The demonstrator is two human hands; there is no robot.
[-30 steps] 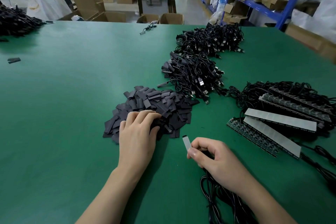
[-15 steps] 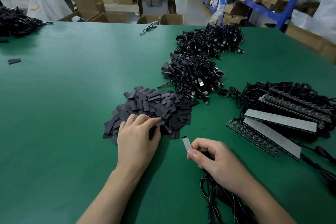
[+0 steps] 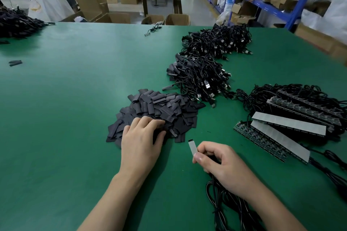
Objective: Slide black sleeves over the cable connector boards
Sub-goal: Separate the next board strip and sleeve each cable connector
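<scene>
On the green table (image 3: 65, 99) a heap of black sleeves (image 3: 159, 110) lies just ahead of the person. The left hand (image 3: 142, 142) rests palm down on the heap's near edge, fingers bent onto the sleeves and thumb tucked against them; whether it pinches one I cannot tell. Just right of the heap, the right hand (image 3: 223, 165) pinches a pale connector board (image 3: 193, 147) between thumb and forefinger, its dark tip pointing away, clear of the sleeves. The board's black cable (image 3: 225, 208) trails from under that hand toward the near edge. Behind the heap lie two bundles of finished cables (image 3: 201, 78), and to the right long board strips (image 3: 281, 133) rest on tangled wire.
</scene>
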